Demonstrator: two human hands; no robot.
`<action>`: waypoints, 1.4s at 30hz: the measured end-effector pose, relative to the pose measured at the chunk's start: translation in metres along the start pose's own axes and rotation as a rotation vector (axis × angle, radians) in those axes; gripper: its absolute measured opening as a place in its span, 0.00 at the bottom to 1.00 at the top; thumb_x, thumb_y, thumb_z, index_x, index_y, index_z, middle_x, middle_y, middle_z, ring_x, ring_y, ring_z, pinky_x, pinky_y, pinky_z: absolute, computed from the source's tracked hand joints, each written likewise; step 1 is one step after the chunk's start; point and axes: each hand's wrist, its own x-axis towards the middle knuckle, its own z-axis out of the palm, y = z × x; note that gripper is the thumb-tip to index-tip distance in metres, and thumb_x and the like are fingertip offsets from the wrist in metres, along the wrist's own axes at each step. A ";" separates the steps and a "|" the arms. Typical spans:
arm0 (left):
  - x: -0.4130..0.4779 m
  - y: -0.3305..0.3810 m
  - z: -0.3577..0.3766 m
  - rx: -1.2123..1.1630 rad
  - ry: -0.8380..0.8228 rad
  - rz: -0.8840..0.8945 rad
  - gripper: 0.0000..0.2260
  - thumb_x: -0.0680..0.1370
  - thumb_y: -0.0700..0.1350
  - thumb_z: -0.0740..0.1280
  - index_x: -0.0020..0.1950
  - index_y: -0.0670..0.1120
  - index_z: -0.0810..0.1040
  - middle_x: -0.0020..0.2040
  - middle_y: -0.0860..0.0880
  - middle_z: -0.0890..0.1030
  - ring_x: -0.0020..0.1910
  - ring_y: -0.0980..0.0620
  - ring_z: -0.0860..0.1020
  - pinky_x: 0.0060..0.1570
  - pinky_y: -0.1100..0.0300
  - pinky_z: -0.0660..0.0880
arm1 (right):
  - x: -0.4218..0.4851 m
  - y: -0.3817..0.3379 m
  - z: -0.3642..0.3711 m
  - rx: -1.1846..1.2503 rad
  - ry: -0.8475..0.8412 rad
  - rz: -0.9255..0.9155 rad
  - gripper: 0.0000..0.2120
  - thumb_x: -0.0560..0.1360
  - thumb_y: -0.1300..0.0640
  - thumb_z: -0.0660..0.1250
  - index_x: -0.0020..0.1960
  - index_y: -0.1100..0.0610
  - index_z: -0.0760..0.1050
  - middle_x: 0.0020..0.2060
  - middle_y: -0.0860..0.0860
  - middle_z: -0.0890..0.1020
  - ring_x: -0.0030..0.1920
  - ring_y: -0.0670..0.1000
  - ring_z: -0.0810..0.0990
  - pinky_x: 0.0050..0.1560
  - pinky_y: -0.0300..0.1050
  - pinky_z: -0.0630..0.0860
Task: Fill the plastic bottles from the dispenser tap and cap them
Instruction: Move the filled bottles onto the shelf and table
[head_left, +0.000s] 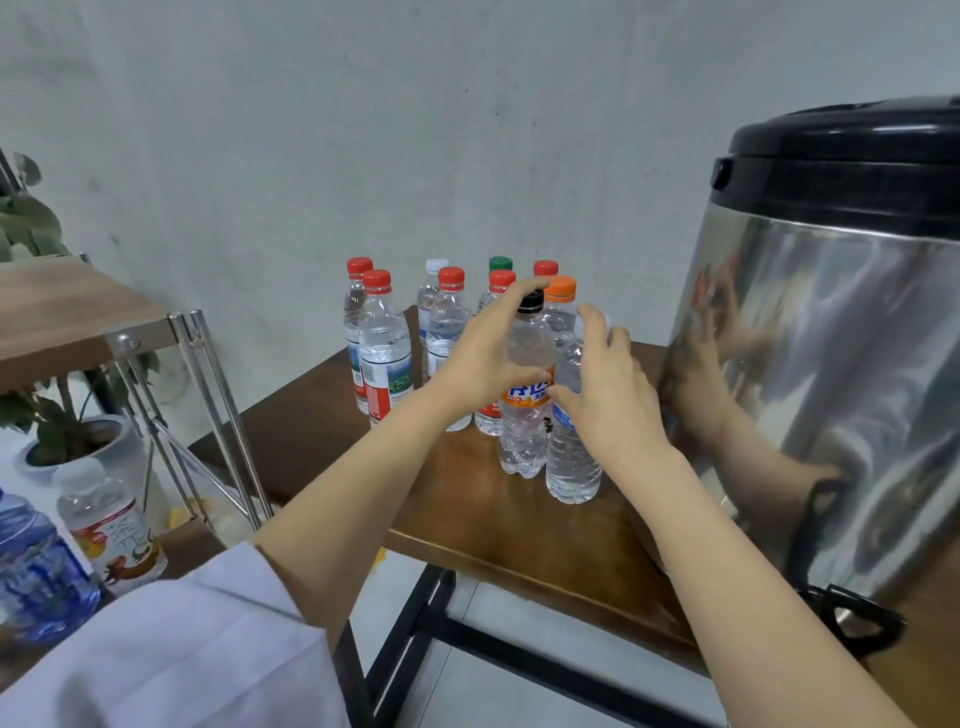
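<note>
Tip time: left hand (488, 353) has its grip spread against the black-capped bottle (524, 431), and right hand (613, 395) has its grip curled round the clear bottle (571, 467) beside it. Both stand on the table (519, 530) near the dispenser (831, 364). I'd check the caps are tight and steady each base so nothing topples.

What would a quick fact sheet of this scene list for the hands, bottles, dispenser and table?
left hand: fingers spread, thumb on the black-capped bottle
right hand: curled round the blue-labelled bottle
capped bottles: upright behind those two, mostly red caps
dispenser: shiny steel, black lid, on the table's right end
table: brown wood, black frame
</note>
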 end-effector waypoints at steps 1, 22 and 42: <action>-0.003 0.001 0.000 -0.005 0.016 -0.002 0.41 0.68 0.37 0.79 0.76 0.47 0.63 0.73 0.51 0.70 0.69 0.58 0.68 0.64 0.72 0.64 | -0.002 0.000 0.000 0.011 0.010 -0.006 0.38 0.75 0.54 0.73 0.76 0.51 0.53 0.61 0.58 0.70 0.54 0.63 0.78 0.47 0.57 0.78; -0.130 0.063 -0.050 0.084 0.280 -0.149 0.39 0.69 0.38 0.78 0.76 0.53 0.66 0.72 0.56 0.72 0.71 0.58 0.69 0.69 0.61 0.68 | -0.097 -0.054 -0.006 0.217 0.037 -0.279 0.40 0.73 0.59 0.74 0.77 0.48 0.55 0.72 0.52 0.67 0.69 0.55 0.70 0.56 0.54 0.77; -0.299 0.077 -0.151 0.299 0.445 -0.428 0.38 0.68 0.36 0.79 0.74 0.51 0.68 0.60 0.56 0.76 0.56 0.60 0.74 0.57 0.66 0.74 | -0.189 -0.172 0.047 0.562 -0.299 -0.491 0.39 0.72 0.61 0.76 0.76 0.47 0.59 0.71 0.49 0.69 0.67 0.51 0.72 0.62 0.45 0.74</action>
